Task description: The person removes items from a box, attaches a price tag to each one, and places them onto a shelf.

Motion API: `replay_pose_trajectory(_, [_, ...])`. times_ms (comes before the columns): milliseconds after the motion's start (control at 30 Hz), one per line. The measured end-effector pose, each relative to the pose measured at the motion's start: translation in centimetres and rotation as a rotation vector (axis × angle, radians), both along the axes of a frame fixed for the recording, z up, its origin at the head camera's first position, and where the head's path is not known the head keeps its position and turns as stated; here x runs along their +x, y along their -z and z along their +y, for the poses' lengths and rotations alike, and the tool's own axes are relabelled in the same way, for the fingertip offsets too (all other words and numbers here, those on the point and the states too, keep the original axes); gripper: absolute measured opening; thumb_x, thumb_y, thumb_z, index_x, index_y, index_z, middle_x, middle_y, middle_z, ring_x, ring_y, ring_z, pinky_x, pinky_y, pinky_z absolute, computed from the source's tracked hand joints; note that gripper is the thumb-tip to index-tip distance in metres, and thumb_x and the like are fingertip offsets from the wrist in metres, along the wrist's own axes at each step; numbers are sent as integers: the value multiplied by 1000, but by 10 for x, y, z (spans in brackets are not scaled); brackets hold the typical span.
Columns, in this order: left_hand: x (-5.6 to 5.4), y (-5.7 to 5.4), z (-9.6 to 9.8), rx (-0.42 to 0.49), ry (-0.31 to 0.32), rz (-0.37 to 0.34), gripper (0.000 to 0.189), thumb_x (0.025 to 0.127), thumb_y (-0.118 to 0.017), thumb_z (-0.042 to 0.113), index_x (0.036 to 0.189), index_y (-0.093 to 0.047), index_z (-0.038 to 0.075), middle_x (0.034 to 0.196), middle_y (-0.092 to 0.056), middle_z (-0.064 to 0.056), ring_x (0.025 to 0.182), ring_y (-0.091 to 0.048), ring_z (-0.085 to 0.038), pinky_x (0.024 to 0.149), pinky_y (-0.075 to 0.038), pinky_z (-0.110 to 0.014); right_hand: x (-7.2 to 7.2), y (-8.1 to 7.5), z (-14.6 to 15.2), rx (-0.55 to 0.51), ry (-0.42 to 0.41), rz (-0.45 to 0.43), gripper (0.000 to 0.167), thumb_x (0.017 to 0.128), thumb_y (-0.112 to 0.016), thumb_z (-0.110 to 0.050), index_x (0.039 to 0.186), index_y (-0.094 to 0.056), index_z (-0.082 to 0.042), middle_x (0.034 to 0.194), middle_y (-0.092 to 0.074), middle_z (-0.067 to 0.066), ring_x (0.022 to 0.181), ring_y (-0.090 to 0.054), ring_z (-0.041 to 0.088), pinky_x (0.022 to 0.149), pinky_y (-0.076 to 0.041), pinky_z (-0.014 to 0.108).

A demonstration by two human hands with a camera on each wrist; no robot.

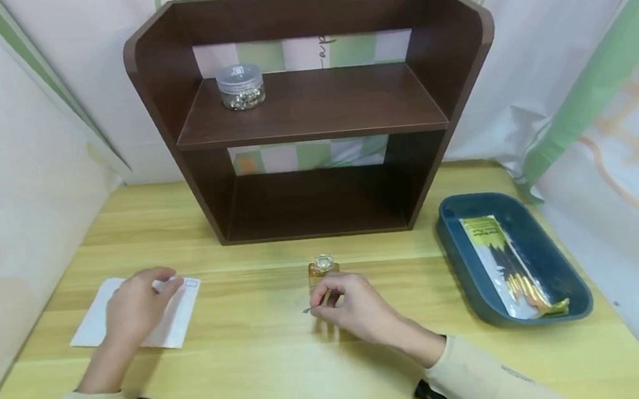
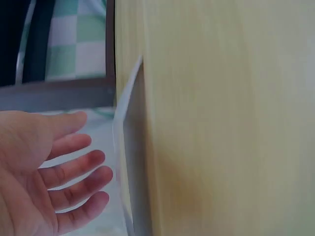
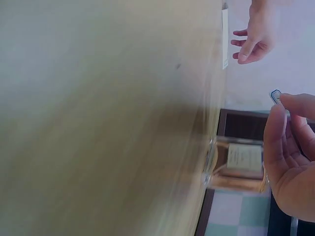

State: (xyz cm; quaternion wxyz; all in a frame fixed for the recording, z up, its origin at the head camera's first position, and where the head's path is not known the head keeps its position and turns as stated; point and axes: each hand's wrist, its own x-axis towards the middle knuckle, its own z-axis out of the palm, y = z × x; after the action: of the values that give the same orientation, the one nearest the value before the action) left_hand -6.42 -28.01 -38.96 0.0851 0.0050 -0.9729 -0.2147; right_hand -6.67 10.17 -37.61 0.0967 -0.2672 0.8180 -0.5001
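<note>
My right hand [image 1: 356, 306] pinches a small wire piece that looks like a paper clip [image 3: 275, 97] between thumb and forefinger; only its looped end shows. Just behind that hand an amber glass perfume bottle [image 1: 323, 264] with a faceted clear cap stands on the table, partly hidden in the head view. Its pale label shows in the right wrist view. Over a white envelope [image 1: 100, 309] at the left hovers my left hand [image 2: 59, 172], its fingers spread and slightly bent with nothing in them. In the left wrist view the fingertips appear apart from the envelope.
A dark brown two-tier shelf [image 1: 314, 136] stands at the back. On its upper board sits a clear lidded jar [image 1: 240, 88] of small shiny pieces. To the right lies a dark blue tray [image 1: 476, 297] holding a packet of brushes [image 1: 507, 266].
</note>
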Motion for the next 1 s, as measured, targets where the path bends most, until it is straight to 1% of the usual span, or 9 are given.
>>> replay_pose_trajectory(133, [-7,2,21,72,54,25,34,97,-69,34,115,-73,5,103,-74,-13,76,-70,-25,53,-51,-37,-2,3,8,-10,13,-19,15,85,-76,1,87,-70,-13,89,-71,2,75,-64,13,63,-57,29])
replay_pose_trajectory(233, [-12,4,37,150,102,15,36,97,-69,35,117,-72,6,107,-74,-12,82,-70,-25,57,-54,-36,-4,3,14,11,43,-35,16,86,-76,0,87,-70,-15,89,-71,0,74,-64,13,60,-57,28])
replay_pose_trajectory(333, [-16,5,57,263,167,2,36,96,-71,32,120,-70,5,113,-72,-12,87,-69,-25,62,-56,-33,-5,3,18,32,82,-54,16,86,-77,-2,87,-70,-17,88,-71,-5,73,-65,13,57,-55,28])
replay_pose_trajectory(433, [-18,7,81,403,265,-10,36,93,-75,22,122,-68,3,117,-69,-14,94,-68,-27,71,-59,-33,-7,3,23,39,101,-74,13,86,-77,-3,88,-71,-15,88,-71,-7,72,-66,15,54,-55,29])
replay_pose_trajectory(567, [-20,7,115,574,375,-72,44,88,-79,15,127,-64,1,122,-66,-17,105,-65,-30,83,-58,-37,-9,5,29,22,97,-69,9,87,-76,-2,92,-73,-9,89,-72,-1,72,-67,20,52,-55,28])
replay_pose_trajectory(733, [-23,5,147,748,432,-186,53,86,-81,11,133,-59,1,129,-61,-19,112,-62,-33,90,-56,-43,-12,8,35,-3,101,-73,7,88,-76,-3,94,-73,-6,89,-72,4,70,-67,27,50,-54,27])
replay_pose_trajectory(833, [-27,8,159,843,468,-232,56,85,-80,5,135,-56,-1,131,-59,-22,114,-60,-37,94,-54,-46,-14,8,38,-4,102,-68,7,88,-76,-2,94,-73,-5,89,-72,6,69,-67,29,50,-54,28])
replay_pose_trajectory(900, [-30,11,165,881,479,-256,57,85,-79,2,136,-55,-3,131,-58,-23,115,-59,-38,94,-54,-46,-16,8,39,2,103,-65,7,88,-75,-1,94,-73,-5,89,-72,7,69,-67,29,50,-55,29])
replay_pose_trajectory(1000, [-33,15,173,914,475,-282,58,84,-78,-1,136,-54,-3,130,-58,-22,116,-59,-38,96,-53,-46,-18,7,39,9,108,-56,8,88,-75,0,92,-73,-6,89,-72,6,69,-68,28,51,-55,30])
